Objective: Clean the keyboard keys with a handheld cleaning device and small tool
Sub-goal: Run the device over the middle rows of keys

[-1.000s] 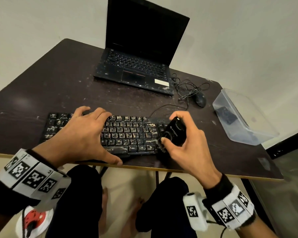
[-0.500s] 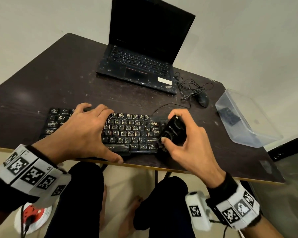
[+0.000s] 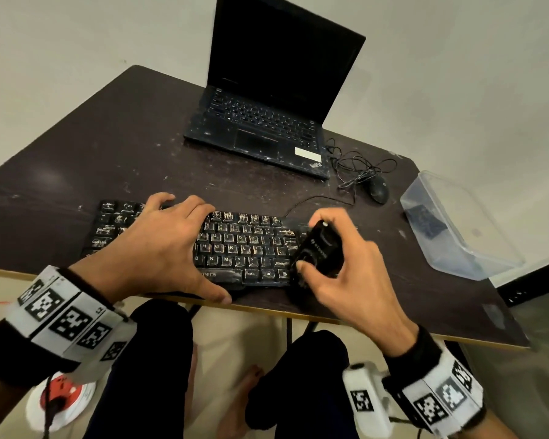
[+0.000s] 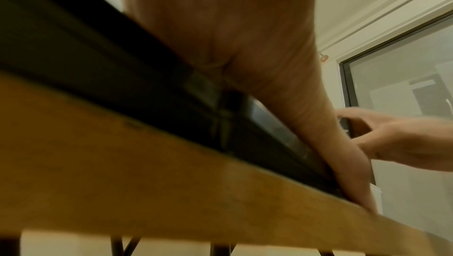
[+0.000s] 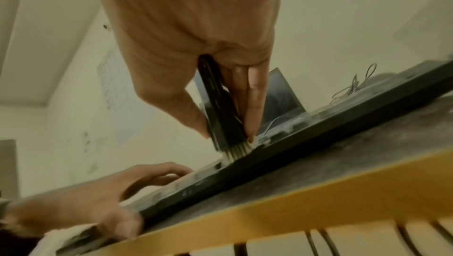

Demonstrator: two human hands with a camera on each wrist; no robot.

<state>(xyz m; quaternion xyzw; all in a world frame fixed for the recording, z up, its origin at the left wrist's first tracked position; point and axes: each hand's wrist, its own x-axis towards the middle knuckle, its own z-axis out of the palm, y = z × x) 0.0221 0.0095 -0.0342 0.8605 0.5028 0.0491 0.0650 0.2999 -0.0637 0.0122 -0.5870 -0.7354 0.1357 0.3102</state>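
The black keyboard [image 3: 235,245] has white-smudged keys, the table [image 3: 140,147] is dark brown, and the wristbands [image 3: 64,318] carry black-and-white square markers.

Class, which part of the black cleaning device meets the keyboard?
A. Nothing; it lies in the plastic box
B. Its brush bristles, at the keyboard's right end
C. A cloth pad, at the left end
B: the right hand holds the cleaning device upright, its bristles touching the keyboard at its right end.

**Item counts, one table**

One table [image 3: 108,160]. One external keyboard [image 3: 244,245]. One laptop [image 3: 267,122]. One wired mouse [image 3: 377,189]. One clear plastic container [image 3: 463,229], one dark item [image 3: 427,221] inside it. One black handheld cleaning device [image 3: 319,251]. Two hands: left hand [image 3: 159,245], right hand [image 3: 355,270]. Two marker wristbands. One red-and-white disc [image 3: 61,403] on floor.
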